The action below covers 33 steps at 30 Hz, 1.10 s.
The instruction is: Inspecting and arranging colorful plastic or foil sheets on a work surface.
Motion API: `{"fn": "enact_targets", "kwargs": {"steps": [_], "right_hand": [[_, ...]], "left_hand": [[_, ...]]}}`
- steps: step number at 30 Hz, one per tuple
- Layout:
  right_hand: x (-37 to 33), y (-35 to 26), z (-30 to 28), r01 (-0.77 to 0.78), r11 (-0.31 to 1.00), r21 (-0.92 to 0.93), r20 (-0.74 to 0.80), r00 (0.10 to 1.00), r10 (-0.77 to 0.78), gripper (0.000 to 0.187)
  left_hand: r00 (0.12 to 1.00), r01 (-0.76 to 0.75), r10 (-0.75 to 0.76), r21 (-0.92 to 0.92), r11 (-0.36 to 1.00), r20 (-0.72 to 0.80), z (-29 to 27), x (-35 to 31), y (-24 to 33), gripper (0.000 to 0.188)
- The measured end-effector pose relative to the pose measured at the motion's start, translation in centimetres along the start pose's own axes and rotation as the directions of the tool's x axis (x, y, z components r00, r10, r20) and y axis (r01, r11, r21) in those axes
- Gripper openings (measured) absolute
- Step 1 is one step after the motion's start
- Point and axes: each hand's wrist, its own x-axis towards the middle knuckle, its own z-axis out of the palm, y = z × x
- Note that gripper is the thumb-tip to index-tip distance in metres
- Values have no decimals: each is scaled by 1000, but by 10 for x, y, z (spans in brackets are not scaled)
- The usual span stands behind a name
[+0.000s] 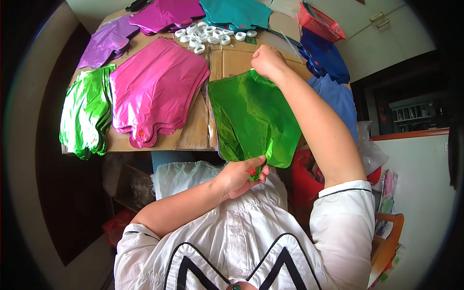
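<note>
A shiny green foil balloon (256, 118), flat and uninflated, is stretched between my hands over the near edge of the table. My left hand (241, 176) pinches its narrow neck, where a small red mark shows, between thumb and fingers close to my body. At the far edge of the balloon, my right hand (268, 62) is closed on its upper corner; the fingertips are partly hidden. Left of the balloon lies a stack of pink foil balloons (157, 84), with bright green foil balloons (87, 111) beside it.
White ribbon rolls (205, 35) are heaped at the back of the cardboard-covered table (193, 130). Purple (104, 42), magenta (166, 13), teal (237, 13) and blue (325, 55) foil balloon stacks lie around the edges. A red basket (321, 24) stands back right; a wooden chair (389, 246) is lower right.
</note>
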Motion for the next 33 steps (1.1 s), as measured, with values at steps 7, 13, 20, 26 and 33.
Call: {"fn": "enact_targets", "kwargs": {"steps": [7,13,20,26,33], "right_hand": [[9,7,-8,-16,967,253,171,985,-29,20],[-3,16,-44,-13,956,292,430,895,-119,26],[-2,10,-46,32,956,291,324,937,-130,27],[4,15,-42,70,959,276,364,916,-172,27],[8,8,-35,62,945,320,373,909,-186,26]], "left_hand": [[1000,-11,11,-8,1000,13,-10,6,-4,16],[1000,-17,17,-12,1000,20,-11,5,-4,16],[987,-39,53,-91,995,154,-11,0,-3,16],[993,3,14,-146,989,119,6,-14,11,19],[999,-47,47,-25,999,-10,-1,-2,2,18]]}}
